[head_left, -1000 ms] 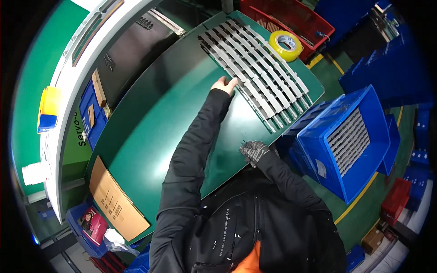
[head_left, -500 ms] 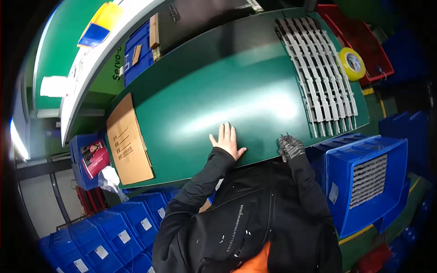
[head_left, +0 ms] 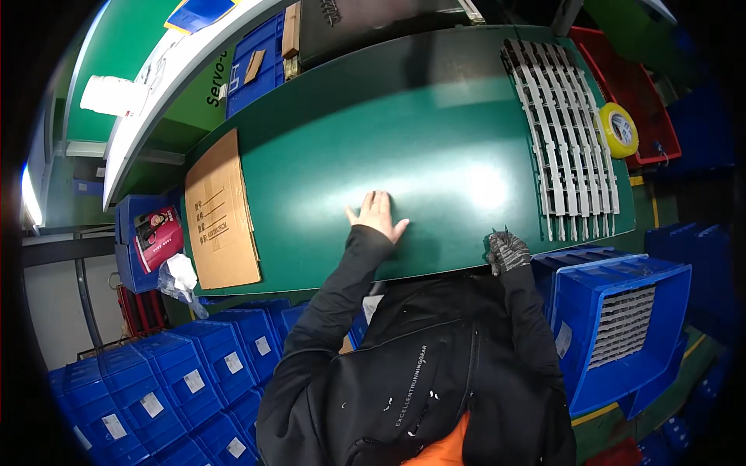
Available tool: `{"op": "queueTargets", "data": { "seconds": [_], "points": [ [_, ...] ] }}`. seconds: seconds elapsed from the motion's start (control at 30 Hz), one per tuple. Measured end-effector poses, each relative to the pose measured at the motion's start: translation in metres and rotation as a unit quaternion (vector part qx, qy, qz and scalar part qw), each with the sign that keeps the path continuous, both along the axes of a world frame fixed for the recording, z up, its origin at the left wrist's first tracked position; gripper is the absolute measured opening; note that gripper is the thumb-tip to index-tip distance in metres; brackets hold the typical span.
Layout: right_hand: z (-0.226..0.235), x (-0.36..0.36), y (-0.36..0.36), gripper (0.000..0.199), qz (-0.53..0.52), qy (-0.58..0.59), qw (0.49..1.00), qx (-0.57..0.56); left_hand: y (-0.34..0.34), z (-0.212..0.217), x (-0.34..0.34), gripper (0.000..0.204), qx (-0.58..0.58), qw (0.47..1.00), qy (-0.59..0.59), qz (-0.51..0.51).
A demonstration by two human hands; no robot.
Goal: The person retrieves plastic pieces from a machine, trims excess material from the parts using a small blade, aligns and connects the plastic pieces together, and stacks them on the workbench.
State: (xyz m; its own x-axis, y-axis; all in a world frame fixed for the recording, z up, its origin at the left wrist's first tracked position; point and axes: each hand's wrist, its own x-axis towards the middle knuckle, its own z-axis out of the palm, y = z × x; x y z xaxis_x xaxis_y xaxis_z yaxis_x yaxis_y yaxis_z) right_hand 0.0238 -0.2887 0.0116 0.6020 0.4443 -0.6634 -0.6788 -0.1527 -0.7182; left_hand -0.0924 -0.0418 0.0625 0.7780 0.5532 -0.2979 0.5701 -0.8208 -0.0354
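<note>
My left hand (head_left: 376, 217), bare, lies flat on the green tabletop (head_left: 311, 186) with its fingers stretched out and the thumb spread. Nothing is under its visible fingers. My right hand (head_left: 509, 250), in a grey patterned glove, rests at the table's near edge with its fingers curled in. Small dark points stick out by its fingertips; whether they belong to something held cannot be made out. Beyond that hand, on the right end of the table, several long grey slotted strips (head_left: 563, 140) lie side by side.
A roll of yellow tape (head_left: 619, 130) sits beside the strips, near a red bin (head_left: 653, 109). Flattened cardboard (head_left: 221, 217) covers the table's left end. A blue crate (head_left: 575, 311) holding grey strips stands at lower right. Several blue crates (head_left: 206, 342) are stacked at lower left.
The view has shifted and turned slightly. My left hand is a little farther from my right hand and slightly farther in from the near edge. My right hand stays curled.
</note>
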Motion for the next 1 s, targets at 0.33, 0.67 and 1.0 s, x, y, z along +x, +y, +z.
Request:
{"op": "queueTargets", "data": {
  "seconds": [0.33,0.67,1.0],
  "points": [
    [0.0,0.002,0.01,0.016,0.01,-0.005,1.0,0.017,0.115,-0.012,-0.319,0.044,-0.071,0.906,0.072,0.411],
    [-0.001,0.004,0.005,0.012,-0.009,0.022,1.0,0.002,0.141,0.002,-0.03,0.058,0.057,0.956,-0.287,0.014],
    [0.03,0.011,0.012,0.013,-0.066,0.009,0.996,-0.051,0.345,-0.03,0.225,0.06,0.139,0.935,-0.324,-0.036]
  ]
}}
